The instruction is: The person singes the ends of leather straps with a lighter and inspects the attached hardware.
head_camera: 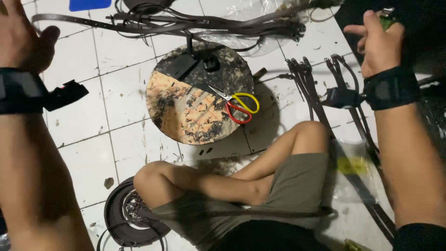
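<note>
Little looks under way: the scissors (239, 106) lie untouched on the round board (186, 116), dark straps (209, 23) heaped beyond it, while the left hand (21, 35) hovers with fingers spread and the right hand (378, 44) grips a small green object (386, 19).

My right hand (378, 44) closes round a small green thing (387, 21) with a shiny metal cap; my left hand (21, 35) holds nothing. Both wrists wear matt black bands (390, 88) that look like cloth or rubber. The round board (200, 93) in front of me is bare wood, rough and heavily blackened with stains. On it lie scissors (234, 104) with bright steel blades and glossy plastic loops, one yellow, one red. The dark brown straps (195, 21) look like smooth leather with a dull sheen. The floor (79, 121) is white glazed tile, scuffed and dirty, and my shorts (297, 181) are soft matt olive cloth
</note>
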